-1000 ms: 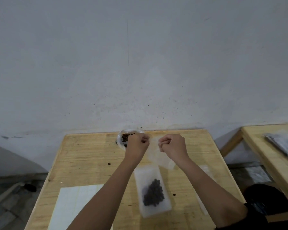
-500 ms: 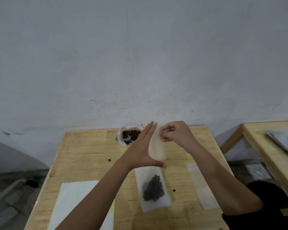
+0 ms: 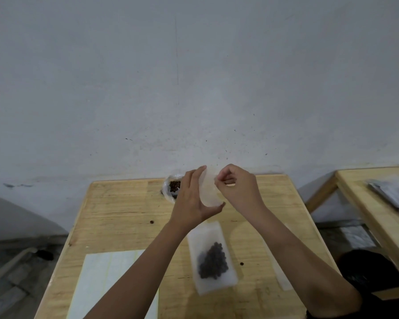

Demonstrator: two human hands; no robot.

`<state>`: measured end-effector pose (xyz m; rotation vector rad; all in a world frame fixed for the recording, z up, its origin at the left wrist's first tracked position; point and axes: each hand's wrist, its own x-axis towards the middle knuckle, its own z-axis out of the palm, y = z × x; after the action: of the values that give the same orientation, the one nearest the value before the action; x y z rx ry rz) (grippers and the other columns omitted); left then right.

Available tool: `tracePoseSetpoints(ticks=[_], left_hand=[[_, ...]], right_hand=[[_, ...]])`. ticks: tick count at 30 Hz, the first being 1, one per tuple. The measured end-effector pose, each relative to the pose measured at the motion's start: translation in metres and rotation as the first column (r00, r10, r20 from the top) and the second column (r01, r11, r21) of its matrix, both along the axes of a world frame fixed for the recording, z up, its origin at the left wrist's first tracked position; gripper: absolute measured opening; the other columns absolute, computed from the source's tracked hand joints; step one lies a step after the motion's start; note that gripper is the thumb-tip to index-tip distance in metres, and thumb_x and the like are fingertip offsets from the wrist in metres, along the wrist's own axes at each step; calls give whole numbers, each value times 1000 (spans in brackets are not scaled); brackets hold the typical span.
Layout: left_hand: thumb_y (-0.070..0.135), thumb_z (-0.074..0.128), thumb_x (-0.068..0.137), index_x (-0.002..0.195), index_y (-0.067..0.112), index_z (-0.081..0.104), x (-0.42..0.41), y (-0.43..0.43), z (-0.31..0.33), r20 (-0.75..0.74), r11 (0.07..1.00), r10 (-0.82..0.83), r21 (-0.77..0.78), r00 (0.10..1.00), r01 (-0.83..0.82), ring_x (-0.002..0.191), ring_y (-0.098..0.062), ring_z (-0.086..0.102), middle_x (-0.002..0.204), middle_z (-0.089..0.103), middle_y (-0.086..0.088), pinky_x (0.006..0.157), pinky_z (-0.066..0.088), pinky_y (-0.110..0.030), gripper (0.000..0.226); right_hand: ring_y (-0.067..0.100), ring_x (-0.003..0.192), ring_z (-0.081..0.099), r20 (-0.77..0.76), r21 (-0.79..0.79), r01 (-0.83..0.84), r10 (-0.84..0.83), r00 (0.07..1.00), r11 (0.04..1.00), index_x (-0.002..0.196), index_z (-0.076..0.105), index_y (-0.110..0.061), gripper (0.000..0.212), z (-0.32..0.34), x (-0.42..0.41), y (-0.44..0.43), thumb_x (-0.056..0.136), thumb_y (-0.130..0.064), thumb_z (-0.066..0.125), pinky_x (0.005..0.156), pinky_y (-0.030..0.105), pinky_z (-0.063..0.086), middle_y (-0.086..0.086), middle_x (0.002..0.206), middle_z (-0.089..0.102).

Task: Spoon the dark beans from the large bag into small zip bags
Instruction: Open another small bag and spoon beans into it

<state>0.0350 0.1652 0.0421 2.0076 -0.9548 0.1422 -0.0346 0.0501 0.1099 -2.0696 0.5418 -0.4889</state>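
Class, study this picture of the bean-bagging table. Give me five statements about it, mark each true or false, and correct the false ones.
1. The right hand pinches the upper edge of an empty zip bag. True.
2. The filled zip bag is held up in the air. False: it lies flat on the table, between the forearms.
3. The large bag of beans sits at the table's far edge, by the wall. True.
4. The left hand holds a spoon. False: no spoon shows; its straight fingers rest against the empty zip bag.
5. The white sheet lies on the table's right side. False: it lies on the near left part.
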Motion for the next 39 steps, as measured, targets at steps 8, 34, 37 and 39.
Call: tracePoseSetpoints(ticks=[8,34,37,39], left_hand=[[38,74,62,132,12,36,-4,-1,-10,113,997,-18,-74,993,26,119,-16,40,125,48,-14,105,27,-14,84],[51,75,63,128,21,44,40,57,-24,47,999,-46,5,998,46,116,5,35,122,37,18,100,30,-12,78],[53,75,63,129,22,45,51,70,-34,-3,997,1,77,1000,-1,112,-5,41,122,43,8,97,37,-23,78],[54,74,62,129,22,45,58,76,-38,-41,993,22,119,999,-17,111,-8,42,123,45,3,96,37,-25,80]], right_hand=[[-1,76,52,-315,-86,-204,167,934,975,103,70,-11,30,-2,6,7,74,-18,73,58,2,32,-11,83,60],[4,81,63,-183,-32,-332,321,929,943,88,74,-14,9,-34,25,8,84,-16,67,80,16,52,-3,89,67],[-2,70,59,-81,-73,-105,99,992,992,84,73,-8,9,-49,35,-4,84,-7,64,69,4,45,2,81,71],[6,71,60,-125,-98,-41,28,992,994,88,72,-5,8,-65,44,-11,84,-6,64,73,8,47,6,84,71]])
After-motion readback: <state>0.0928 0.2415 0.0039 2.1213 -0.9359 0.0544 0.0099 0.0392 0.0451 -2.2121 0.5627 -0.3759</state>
